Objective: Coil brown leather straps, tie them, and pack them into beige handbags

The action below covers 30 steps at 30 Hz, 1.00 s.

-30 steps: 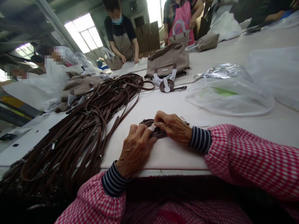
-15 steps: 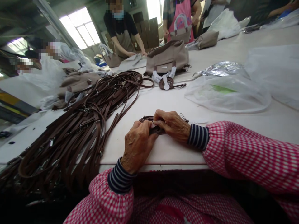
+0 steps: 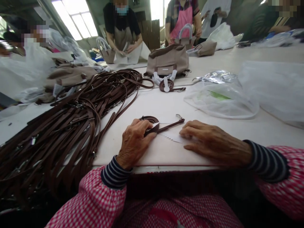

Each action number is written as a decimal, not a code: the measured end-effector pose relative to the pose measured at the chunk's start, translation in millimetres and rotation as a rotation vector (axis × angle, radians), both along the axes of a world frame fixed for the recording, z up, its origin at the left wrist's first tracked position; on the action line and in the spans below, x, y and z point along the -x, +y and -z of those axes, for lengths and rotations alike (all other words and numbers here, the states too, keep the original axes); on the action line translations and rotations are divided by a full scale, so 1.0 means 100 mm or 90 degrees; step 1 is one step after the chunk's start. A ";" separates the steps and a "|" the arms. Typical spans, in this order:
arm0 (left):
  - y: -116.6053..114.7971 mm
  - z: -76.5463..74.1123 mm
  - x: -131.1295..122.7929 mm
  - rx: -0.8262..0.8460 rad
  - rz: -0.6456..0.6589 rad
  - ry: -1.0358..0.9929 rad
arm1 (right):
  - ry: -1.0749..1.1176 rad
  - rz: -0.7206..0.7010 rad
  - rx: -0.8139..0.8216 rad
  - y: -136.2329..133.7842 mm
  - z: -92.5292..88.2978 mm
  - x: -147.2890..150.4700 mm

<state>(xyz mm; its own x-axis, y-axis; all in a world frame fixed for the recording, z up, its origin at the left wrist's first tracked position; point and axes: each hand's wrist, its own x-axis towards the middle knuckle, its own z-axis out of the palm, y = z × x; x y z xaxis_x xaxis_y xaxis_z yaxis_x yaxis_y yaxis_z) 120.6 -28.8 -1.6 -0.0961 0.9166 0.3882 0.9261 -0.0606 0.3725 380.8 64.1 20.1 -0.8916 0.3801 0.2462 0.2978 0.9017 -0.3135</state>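
My left hand [image 3: 135,141] is closed around a coiled brown bag strap [image 3: 152,119] on the white tabletop. A bit of white paper pokes into the coil beside its fingers. The strap's free end [image 3: 172,125], with a metal clasp, points right toward my right hand [image 3: 209,142]. That hand lies low over the table, fingers stretched and thumb apart, its fingertips slightly blurred. Between the hands lies a white strip with a serrated edge [image 3: 169,136]; its right end reaches my right fingertips, and whether they touch it I cannot tell.
A large heap of brown straps [image 3: 78,126] spreads along the left, hanging over the edge. Ahead sit a taupe handbag [image 3: 167,60] and another coiled strap [image 3: 166,85] with a white tie. Clear plastic bags [image 3: 220,99] lie to the right. Co-workers stand across the table.
My right hand has let go of the coil and moved right, its fingers opening. The strap end and white strip now show. My left hand stays on the coil. The view has shifted slightly.
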 end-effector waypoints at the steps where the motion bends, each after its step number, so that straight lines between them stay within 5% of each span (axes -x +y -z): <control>1: 0.00 0.00 0.00 -0.002 0.002 0.000 | -0.032 -0.001 -0.040 -0.03 0.03 0.00; 7: 0.02 0.01 0.00 -0.007 -0.001 -0.005 | -0.079 -0.063 -0.301 -0.04 0.14 0.21; 11: 0.05 0.01 0.07 0.013 0.006 -0.075 | 0.013 -0.078 -0.302 -0.01 0.15 0.25; 16: 0.09 -0.04 0.19 0.037 0.066 -0.132 | 0.233 -0.021 0.013 -0.01 0.11 0.46; 23: 0.12 -0.07 0.26 0.052 0.099 -0.178 | 0.363 0.035 0.674 0.04 0.06 0.94; 30: 0.15 -0.06 0.30 0.054 0.110 -0.231 | 0.444 0.070 0.701 0.04 0.04 0.98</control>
<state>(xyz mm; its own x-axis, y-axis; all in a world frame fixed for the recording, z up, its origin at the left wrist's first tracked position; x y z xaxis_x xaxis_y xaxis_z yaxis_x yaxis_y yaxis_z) 90.8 -13.7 4.0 -0.0556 0.9584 0.2800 0.7124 -0.1584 0.6836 283.0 67.8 15.7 -0.6547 0.7396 0.1559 -0.1711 0.0558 -0.9837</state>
